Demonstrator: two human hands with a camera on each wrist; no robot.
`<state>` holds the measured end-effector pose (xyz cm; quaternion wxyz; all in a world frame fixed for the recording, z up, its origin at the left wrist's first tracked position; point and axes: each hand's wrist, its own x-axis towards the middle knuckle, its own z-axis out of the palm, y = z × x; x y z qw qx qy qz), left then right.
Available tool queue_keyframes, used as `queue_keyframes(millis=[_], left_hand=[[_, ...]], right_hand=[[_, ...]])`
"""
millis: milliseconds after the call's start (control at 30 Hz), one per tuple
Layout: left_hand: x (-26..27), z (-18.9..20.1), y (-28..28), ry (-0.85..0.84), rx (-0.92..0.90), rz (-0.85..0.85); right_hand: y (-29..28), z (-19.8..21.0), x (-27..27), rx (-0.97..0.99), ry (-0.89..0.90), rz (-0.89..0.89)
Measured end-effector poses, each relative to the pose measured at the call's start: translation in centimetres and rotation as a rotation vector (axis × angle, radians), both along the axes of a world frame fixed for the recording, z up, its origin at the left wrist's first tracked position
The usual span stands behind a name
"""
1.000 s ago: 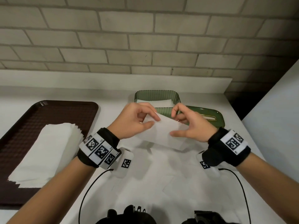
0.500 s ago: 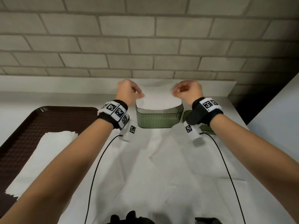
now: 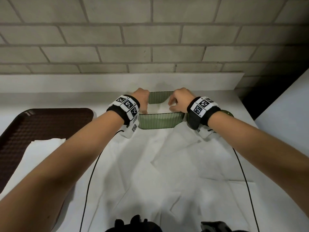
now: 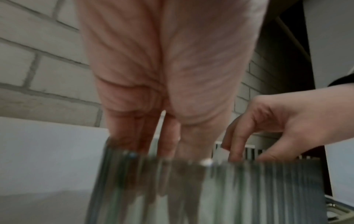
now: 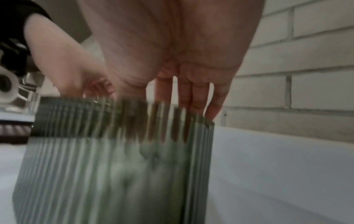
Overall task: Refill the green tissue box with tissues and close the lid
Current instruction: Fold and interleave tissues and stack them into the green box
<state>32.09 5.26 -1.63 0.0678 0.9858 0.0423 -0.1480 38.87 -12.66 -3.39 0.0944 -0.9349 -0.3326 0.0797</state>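
The green ribbed tissue box (image 3: 160, 122) stands open at the back of the table, with a white tissue (image 3: 158, 108) lying inside it. My left hand (image 3: 143, 104) reaches into its left end, and the left wrist view shows those fingers (image 4: 168, 136) straight and pointing down behind the box wall (image 4: 249, 189). My right hand (image 3: 177, 102) is at the right end, with its fingers (image 5: 191, 98) dipping straight down into the box (image 5: 95, 166). Both sets of fingertips are hidden by the ribbed wall. The green lid (image 3: 228, 113) lies flat behind my right wrist.
A dark brown tray (image 3: 41, 124) at the left holds a stack of white tissues (image 3: 38, 156). Creased white paper (image 3: 167, 164) covers the table in front of the box. A white ledge (image 3: 117, 81) and a brick wall run close behind the box.
A second ago both hands held a tissue in front of the box. They carried it over the box and have now lowered it inside, fingers following it down.
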Motion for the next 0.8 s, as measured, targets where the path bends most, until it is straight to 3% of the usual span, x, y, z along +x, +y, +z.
queue_keyframes(millis=[67,133,200,267,333,400,467,533,700,800], left_hand=[[-0.5,0.5,-0.1,-0.042,-0.014,-0.013],[-1.8,1.2,-0.5,-0.189,-0.041,-0.037],[-4.0,1.4,-1.5,-0.385,-0.088,-0.082],[-7.2,0.7,-3.2,-0.497,-0.182,-0.147],[-10.3,-1.0,-4.9,-0.451,-0.273,-0.205],[-12.4,-3.4,-6.4,-0.296,-0.294,-0.205],[-13.7,-5.6,-7.4,-0.13,-0.283,-0.19],[-14.5,-7.2,-7.9,-0.065,-0.329,-0.176],[-15.1,-8.5,-8.1,-0.121,-0.424,-0.134],[-15.3,-8.3,-7.4,-0.141,-0.48,-0.12]], right_hand=[[-0.6,1.0,-0.7,0.076,-0.065,0.05],[-1.8,2.0,-2.1,0.232,-0.101,0.082],[-3.3,2.7,-4.1,0.363,-0.077,0.107],[-4.9,2.7,-6.2,0.376,0.006,0.13],[-6.4,1.6,-7.7,0.286,0.071,0.171],[-7.6,-0.4,-8.4,0.148,0.082,0.185],[-8.6,-2.3,-8.8,-0.017,0.051,0.187],[-9.2,-3.5,-8.9,-0.126,0.003,0.197],[-9.3,-3.8,-9.1,-0.151,-0.09,0.177],[-9.1,-2.6,-8.8,0.024,0.01,0.16]])
